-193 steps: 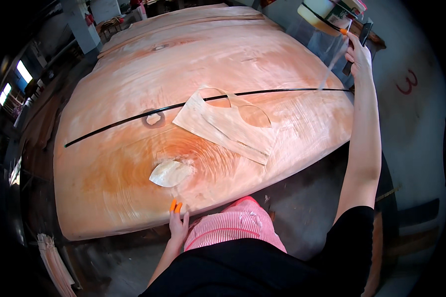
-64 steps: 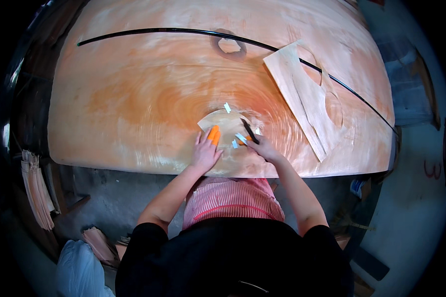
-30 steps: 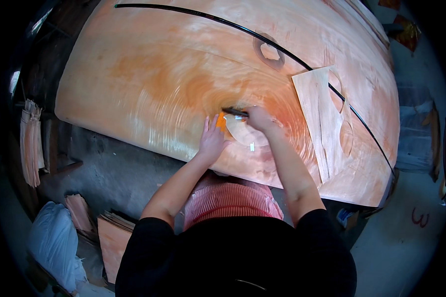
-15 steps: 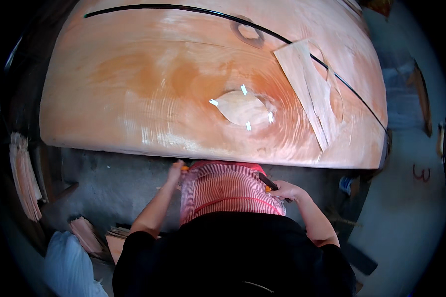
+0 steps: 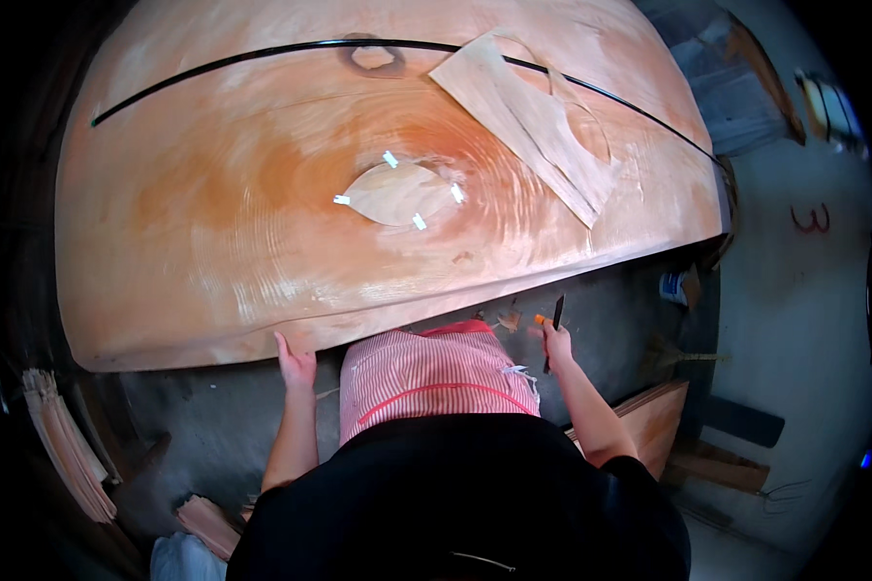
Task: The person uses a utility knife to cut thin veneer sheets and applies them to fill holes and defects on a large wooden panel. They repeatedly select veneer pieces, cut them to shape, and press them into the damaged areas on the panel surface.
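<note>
My right hand (image 5: pixel 556 345) is closed round a narrow dark tool (image 5: pixel 558 315), which points away from me. A small orange part (image 5: pixel 540 319) shows beside the fingers; whether it belongs to the tool I cannot tell. My left hand (image 5: pixel 297 366) is at the near edge of a large wood veneer sheet (image 5: pixel 213 320), fingers stretched out and apart, with nothing visible in it. On the sheet lies a leaf-shaped veneer patch (image 5: pixel 397 194), its edges held by several bits of white tape (image 5: pixel 389 159).
A long black strip (image 5: pixel 291 48) curves across the sheet, passing by a cut veneer offcut (image 5: pixel 523 116). A dark ring-shaped mark (image 5: pixel 351 56) is near the strip. Veneer bundles (image 5: pixel 68 445) stand at left, wood boards (image 5: pixel 654 421) at right. A small container (image 5: pixel 673 288) sits right of the sheet's edge.
My body has turned, so the sheet now slants in view. My left hand has opened against the sheet's edge; the orange thing seen there is gone from view. My right hand has raised the tool.
</note>
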Available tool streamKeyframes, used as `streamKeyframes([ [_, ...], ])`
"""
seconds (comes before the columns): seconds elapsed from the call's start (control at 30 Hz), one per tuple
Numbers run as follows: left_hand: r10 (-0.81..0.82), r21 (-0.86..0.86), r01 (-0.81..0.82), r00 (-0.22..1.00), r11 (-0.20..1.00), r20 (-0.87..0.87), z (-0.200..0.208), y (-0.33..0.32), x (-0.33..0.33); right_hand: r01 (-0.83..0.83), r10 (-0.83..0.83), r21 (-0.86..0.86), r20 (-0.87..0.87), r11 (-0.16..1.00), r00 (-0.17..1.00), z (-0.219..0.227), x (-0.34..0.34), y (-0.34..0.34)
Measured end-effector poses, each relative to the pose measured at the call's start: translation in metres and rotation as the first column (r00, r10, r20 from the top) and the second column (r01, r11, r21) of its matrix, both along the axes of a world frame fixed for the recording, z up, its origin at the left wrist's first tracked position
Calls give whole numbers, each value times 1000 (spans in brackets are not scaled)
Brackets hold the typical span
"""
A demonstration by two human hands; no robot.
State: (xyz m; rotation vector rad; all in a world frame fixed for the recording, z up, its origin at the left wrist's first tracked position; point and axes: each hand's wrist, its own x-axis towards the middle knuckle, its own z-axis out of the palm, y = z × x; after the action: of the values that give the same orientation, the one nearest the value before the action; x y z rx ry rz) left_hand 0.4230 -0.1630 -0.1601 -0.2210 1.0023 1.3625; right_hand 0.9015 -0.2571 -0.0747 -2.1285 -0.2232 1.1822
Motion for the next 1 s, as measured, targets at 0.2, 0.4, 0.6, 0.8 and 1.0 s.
streamKeyframes([
  [0.2,-32,87,34,999,996,-19,64,2,-7,711,-626,380,-339,591,702,-25,31,44],
  [0.4,-35,150,58,987,987,-155,96,12,-14,759,-554,422,-519,496,650,-37,69,47],
  [0.6,-24,144,61,970,988,-243,108,19,-17,716,-512,558,-505,420,694,-19,77,31],
  [0.8,9,176,31,976,984,-218,100,-1,-20,627,-509,582,-380,517,772,8,72,7],
  [1.0,7,173,27,982,985,-191,85,-34,-19,587,-495,543,-325,601,806,2,81,-24],
])
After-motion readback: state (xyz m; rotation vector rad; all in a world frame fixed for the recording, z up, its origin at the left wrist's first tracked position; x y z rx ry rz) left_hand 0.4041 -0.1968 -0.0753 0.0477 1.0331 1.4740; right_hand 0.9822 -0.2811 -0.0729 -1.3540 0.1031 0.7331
